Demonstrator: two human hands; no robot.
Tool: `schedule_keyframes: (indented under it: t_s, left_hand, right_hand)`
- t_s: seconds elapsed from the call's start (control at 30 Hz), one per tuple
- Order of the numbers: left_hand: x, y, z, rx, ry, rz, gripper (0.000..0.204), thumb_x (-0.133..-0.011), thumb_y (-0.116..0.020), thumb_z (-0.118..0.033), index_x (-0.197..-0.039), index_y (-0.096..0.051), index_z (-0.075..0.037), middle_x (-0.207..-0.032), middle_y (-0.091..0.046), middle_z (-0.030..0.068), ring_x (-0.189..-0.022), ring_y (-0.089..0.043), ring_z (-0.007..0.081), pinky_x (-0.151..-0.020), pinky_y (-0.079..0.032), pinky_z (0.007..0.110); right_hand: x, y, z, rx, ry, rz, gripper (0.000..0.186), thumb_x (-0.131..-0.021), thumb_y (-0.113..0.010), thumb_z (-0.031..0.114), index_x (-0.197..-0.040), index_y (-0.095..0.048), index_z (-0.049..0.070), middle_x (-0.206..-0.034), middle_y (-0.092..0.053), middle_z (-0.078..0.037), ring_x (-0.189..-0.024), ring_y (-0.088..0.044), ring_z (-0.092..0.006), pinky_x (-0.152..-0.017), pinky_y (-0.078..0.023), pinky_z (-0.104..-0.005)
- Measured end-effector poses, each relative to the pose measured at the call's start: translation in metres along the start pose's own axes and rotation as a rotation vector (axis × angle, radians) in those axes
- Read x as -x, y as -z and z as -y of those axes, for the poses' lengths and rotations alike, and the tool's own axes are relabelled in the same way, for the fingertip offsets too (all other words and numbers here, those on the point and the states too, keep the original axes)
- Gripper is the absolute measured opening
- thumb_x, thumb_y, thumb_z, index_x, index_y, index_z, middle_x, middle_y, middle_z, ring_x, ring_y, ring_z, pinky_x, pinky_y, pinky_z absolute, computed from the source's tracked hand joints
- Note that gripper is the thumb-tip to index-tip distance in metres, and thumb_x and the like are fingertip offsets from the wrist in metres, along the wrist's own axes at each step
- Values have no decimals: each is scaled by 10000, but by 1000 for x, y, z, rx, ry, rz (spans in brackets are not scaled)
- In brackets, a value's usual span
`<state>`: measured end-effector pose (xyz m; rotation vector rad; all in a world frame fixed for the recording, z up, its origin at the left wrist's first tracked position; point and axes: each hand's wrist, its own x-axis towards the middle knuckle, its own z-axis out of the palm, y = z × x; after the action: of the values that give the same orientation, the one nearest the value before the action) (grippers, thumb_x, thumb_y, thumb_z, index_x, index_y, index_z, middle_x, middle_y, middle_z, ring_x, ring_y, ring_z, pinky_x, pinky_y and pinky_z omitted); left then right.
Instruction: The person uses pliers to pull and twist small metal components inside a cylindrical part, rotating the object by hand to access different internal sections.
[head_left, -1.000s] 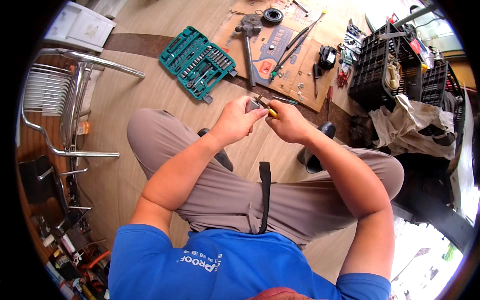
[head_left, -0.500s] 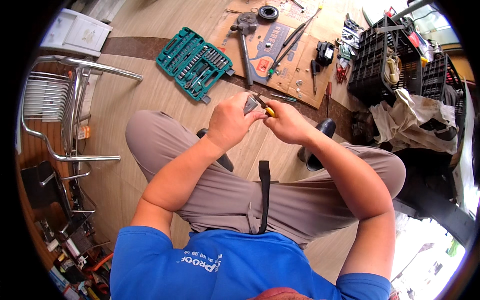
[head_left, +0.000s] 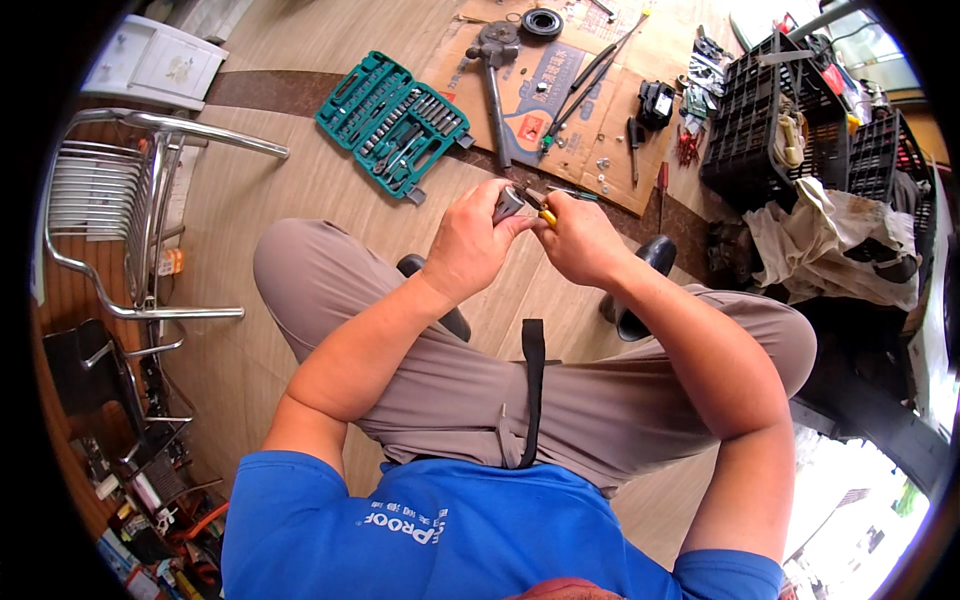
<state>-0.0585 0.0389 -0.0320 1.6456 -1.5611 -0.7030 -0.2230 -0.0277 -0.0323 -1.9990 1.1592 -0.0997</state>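
Note:
In my left hand [head_left: 468, 240] is a small grey cylindrical metal part [head_left: 507, 204], its end turned up toward the right hand. My right hand [head_left: 582, 240] is closed around a pair of pliers with yellow handles [head_left: 548, 216]. The pliers' dark jaws are at the end of the grey part; whether they grip something there is too small to tell. Both hands are close together above the floor, between my knees. Just beyond them lie a long-handled hammer-like tool [head_left: 494, 95] and a green socket set case [head_left: 395, 125], lying open.
A flattened cardboard sheet [head_left: 560, 110] carries a black ring [head_left: 541, 23], a black boxy part [head_left: 655, 104], a screwdriver [head_left: 634, 150] and small hardware. Black crates [head_left: 745, 130] stand at the right, with a pale cloth [head_left: 810, 245]. A metal-framed chair [head_left: 150, 215] is at the left.
The grey part has tilted so its end faces up more, and the pliers' jaws have come closer to that end. The hands have otherwise barely moved.

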Motion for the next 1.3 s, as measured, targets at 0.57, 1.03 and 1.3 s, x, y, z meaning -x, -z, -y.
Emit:
schedule_keyframes:
  t_s: [0.57,1.03,1.3]
  left_hand:
    - [-3,2,11,347,386,192,184,-909,-687,-132,-1031,-629,-6,-715,-574,-16,-587,-499,59,-529,-413,247]
    - [-9,11,14,586,451,203,143,-938,-657,-128,-1004,-607,-11,-730,-571,-30,-564,-487,37,-508,-410,210]
    - [-11,17,1,472,443,172,186,-910,-703,-140,-1006,-615,-9,-692,-540,-55,-555,-463,20,-497,-384,196]
  right_hand:
    - [-8,-3,-20,-110,108,128,215,-878,-607,117,-1030,-538,-18,-925,-611,-234,-894,-604,-378,-798,-477,-425]
    - [-11,22,-19,-148,42,283,321,-810,-577,86,-1109,-619,-22,-1010,-655,-286,-1004,-612,-432,-882,-487,-455]
    - [-9,20,-18,-659,-163,426,258,-875,-586,96,-1108,-629,-5,-905,-700,-111,-732,-681,-167,-604,-547,-308]
